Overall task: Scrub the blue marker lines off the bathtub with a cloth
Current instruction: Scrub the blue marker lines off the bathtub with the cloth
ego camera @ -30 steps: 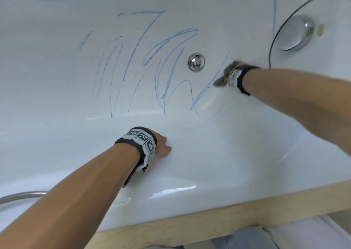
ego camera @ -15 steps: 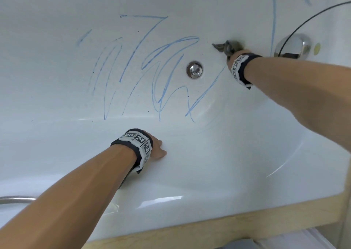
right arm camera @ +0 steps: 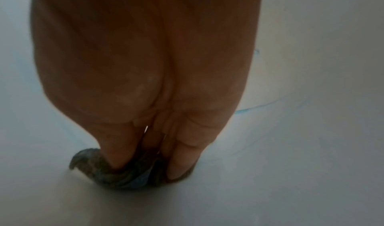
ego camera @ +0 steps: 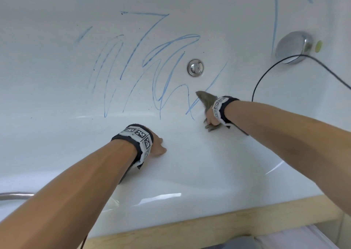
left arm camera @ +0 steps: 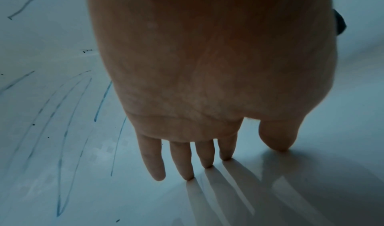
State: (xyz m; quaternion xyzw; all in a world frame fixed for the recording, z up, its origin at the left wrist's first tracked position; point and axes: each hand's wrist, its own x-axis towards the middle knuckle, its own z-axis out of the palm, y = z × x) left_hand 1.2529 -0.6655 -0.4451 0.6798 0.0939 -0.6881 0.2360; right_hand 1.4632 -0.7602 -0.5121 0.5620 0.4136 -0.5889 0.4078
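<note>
Right wrist view alone: right hand (right arm camera: 143,85) grip pinching blue-smeared cloth (right arm camera: 124,172) (left hand (left arm camera: 207,75) flat, fingers straight).

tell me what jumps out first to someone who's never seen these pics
The blue marker lines scrawled across the white bathtub wall stand out first, left of a small chrome button. At their right end the right hand grips a grey cloth against the tub; the left hand rests with straight fingers on the tub nearer the rim.
</note>
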